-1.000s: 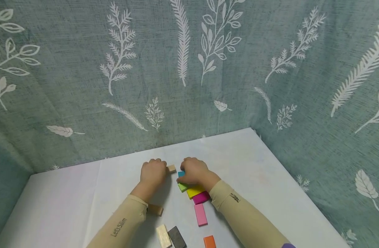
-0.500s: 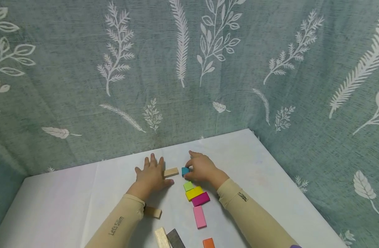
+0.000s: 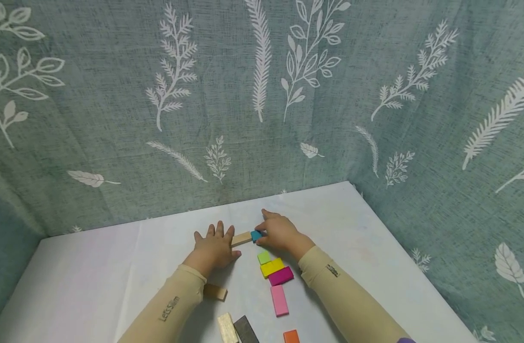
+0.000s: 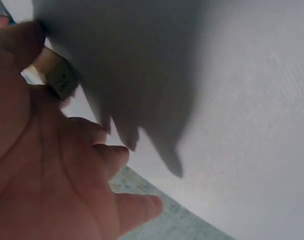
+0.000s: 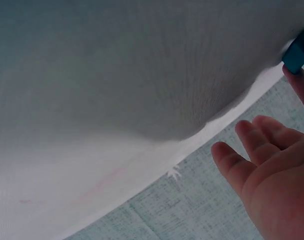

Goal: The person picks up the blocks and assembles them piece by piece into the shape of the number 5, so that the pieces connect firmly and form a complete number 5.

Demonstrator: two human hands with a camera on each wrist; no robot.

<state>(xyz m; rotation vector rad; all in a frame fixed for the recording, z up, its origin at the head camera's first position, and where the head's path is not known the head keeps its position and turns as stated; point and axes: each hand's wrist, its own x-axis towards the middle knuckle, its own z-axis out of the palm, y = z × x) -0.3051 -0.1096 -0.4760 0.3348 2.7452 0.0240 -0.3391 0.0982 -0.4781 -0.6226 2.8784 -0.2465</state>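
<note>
In the head view my left hand [image 3: 216, 248] lies with fingers spread beside a plain wooden block [image 3: 241, 238]. The left wrist view shows that wooden block [image 4: 61, 80], its end marked 78, between thumb and index finger. My right hand [image 3: 280, 232] pinches a small blue block [image 3: 255, 236] between thumb and index finger, its other fingers extended. The blue block meets the right end of the wooden one, as far as I can tell. Part of the blue block [image 5: 297, 52] shows at the right wrist view's edge.
Nearer me are a green block [image 3: 263, 257], a yellow block [image 3: 272, 267], a magenta block [image 3: 281, 276] and a pink block [image 3: 280, 300]. An orange block [image 3: 291, 336], a dark block [image 3: 246, 329], a pale block [image 3: 227, 327] and another wooden block [image 3: 216, 292] lie closer still.
My left hand has uncurled from over the wooden block and spread its fingers. The right hand has drawn the blue block away from the green one, up to the wooden block's end.
</note>
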